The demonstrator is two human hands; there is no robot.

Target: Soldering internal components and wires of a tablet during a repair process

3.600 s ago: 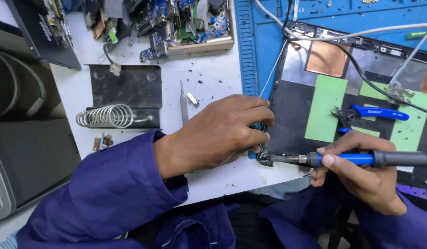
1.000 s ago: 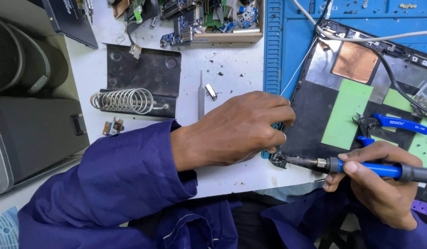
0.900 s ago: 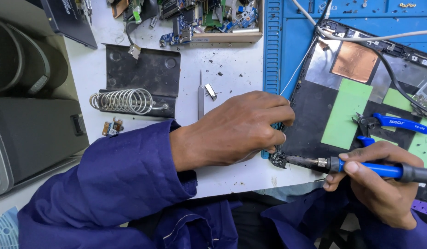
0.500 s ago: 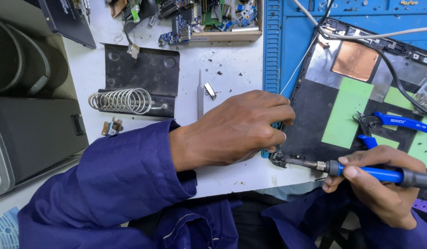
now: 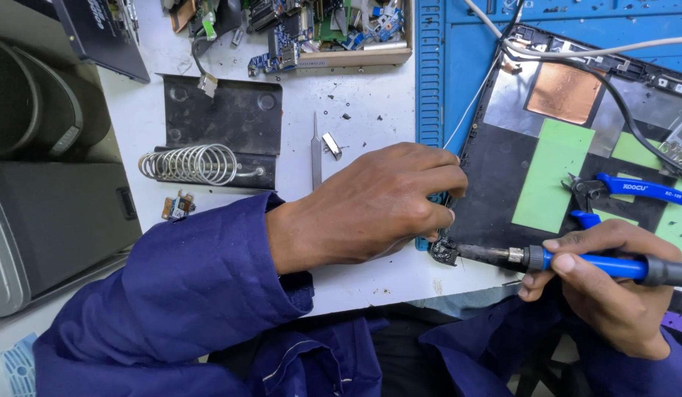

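Observation:
My right hand point(image 5: 609, 287) grips a blue-handled soldering iron point(image 5: 591, 262), its metal tip lying at the near left corner of an opened dark device back panel point(image 5: 495, 187) with green and copper patches. My left hand point(image 5: 374, 202) rests fingers-down on that same corner, pressing the panel's left edge; what is under the fingers is hidden. Both arms wear dark blue sleeves. The panel lies on a blue work mat point(image 5: 459, 66).
Blue-handled cutters point(image 5: 628, 189) lie on the panel, with white and black cables point(image 5: 576, 55) across its top. On the white bench are tweezers point(image 5: 316, 151), a coiled iron stand on a black plate point(image 5: 208, 158), a wooden tray of circuit boards point(image 5: 319, 29), and grey equipment point(image 5: 47, 220) at left.
Hands and iron stay at the panel's corner; the view has shifted slightly. The iron's tip has hardly moved.

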